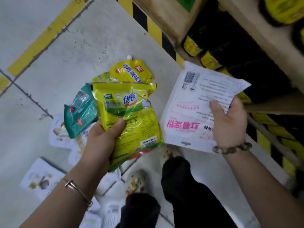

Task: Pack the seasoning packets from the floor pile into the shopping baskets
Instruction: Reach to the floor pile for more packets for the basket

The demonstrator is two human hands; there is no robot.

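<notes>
She grips a fan of packets above the floor: the left hand [105, 137] clutches the yellow packet [130, 112], the green packet [80, 112] and another yellow one behind. On the right, the right hand [228, 122] pinches the white packet [194, 102]. More white packets [41, 176] lie on the near floor [49, 55].

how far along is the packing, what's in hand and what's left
Done: cannot tell; no basket is in view. In hand: the left hand grips a yellow packet and a green packet, with more behind them; the right hand holds a white packet. Left: several pale packets lie in the floor pile, and those held have yet to reach a basket.
</notes>
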